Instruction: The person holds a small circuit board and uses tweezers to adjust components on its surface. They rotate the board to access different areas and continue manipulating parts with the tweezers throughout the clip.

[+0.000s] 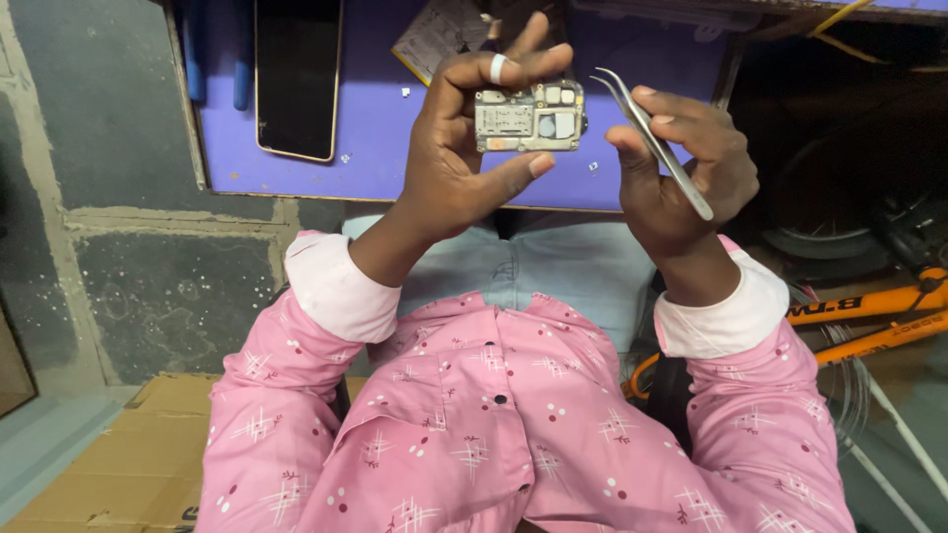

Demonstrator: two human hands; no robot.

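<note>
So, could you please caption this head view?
Left hand holds a small grey circuit board; right hand grips curved metal tweezers.

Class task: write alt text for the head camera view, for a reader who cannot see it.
A person's left hand holds a small circuit board above a purple work mat, while the right hand grips metal tweezers beside it. A dark phone lies on the mat.

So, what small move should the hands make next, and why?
Probably bring the tweezers in the right hand leftward until the tips reach the circuit board. The left hand holds the board up between fingers and thumb, its component side facing the camera, and the tweezer tips sit just beside its right edge, apart from it and holding nothing.
</note>
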